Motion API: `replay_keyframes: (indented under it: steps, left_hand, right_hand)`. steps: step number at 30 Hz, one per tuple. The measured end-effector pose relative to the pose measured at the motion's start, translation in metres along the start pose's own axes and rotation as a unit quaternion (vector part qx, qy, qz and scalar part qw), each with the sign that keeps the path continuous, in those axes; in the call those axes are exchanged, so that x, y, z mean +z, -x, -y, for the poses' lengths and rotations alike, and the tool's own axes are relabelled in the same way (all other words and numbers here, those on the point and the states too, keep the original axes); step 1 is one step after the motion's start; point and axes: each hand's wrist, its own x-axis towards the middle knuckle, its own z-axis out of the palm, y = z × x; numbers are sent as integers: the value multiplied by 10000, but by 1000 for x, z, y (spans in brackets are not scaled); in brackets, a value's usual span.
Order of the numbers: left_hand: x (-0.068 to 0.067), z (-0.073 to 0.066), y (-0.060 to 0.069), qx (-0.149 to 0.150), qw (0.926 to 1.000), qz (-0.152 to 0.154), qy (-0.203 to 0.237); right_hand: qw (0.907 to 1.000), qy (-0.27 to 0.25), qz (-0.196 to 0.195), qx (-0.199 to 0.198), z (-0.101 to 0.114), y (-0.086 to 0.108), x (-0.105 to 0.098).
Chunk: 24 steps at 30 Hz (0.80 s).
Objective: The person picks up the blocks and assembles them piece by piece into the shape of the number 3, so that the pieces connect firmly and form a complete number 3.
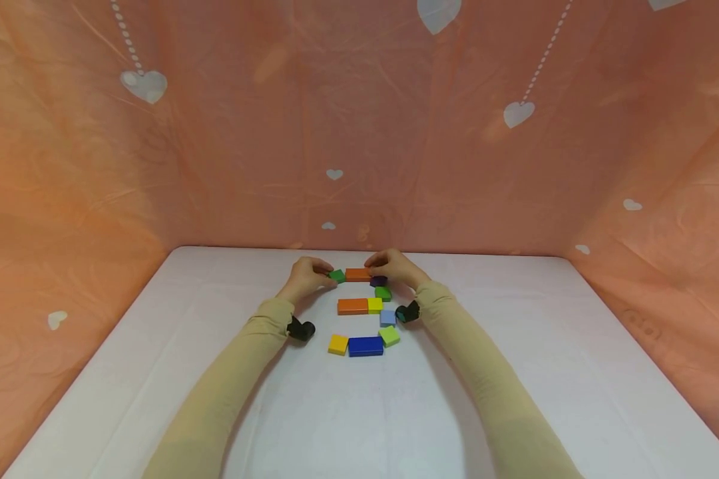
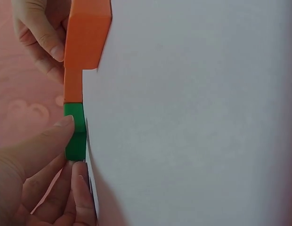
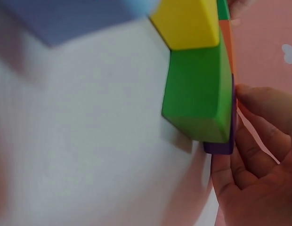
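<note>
In the head view my left hand (image 1: 308, 278) pinches a small dark green block (image 1: 337, 276) at the far left of a row of blocks. Seen from the left wrist, the green block (image 2: 75, 139) butts against the far orange block (image 2: 73, 85). At the row's other end, my right hand (image 1: 397, 267) has its fingers around a dark purple block (image 1: 379, 282), which meets the right end of the far orange block (image 1: 357, 275). One fingertip touches that junction in the right wrist view, beside the purple block (image 3: 220, 148); other fingers are partly hidden behind it.
Nearer lie a green block (image 1: 383, 293), a yellow block (image 1: 375, 305), another orange block (image 1: 352, 307) and a light blue block (image 1: 387, 319). Closest are a lime block (image 1: 389, 336), a dark blue block (image 1: 365, 346) and a yellow-orange block (image 1: 338, 344). Everything lies on a white table (image 1: 311, 412).
</note>
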Motion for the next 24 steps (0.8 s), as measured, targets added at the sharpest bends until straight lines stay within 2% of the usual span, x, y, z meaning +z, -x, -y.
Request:
replay_keyframes:
  steps: [17,24]
  left_hand:
    - [2,1,-1,76,9999,-106,-64]
    - [2,3,-3,140,9998,-118,-29]
  right_hand:
    - [9999,35,15,-102,-3,-2,1]
    - [10000,-29,-2,-11,-4,-2,1]
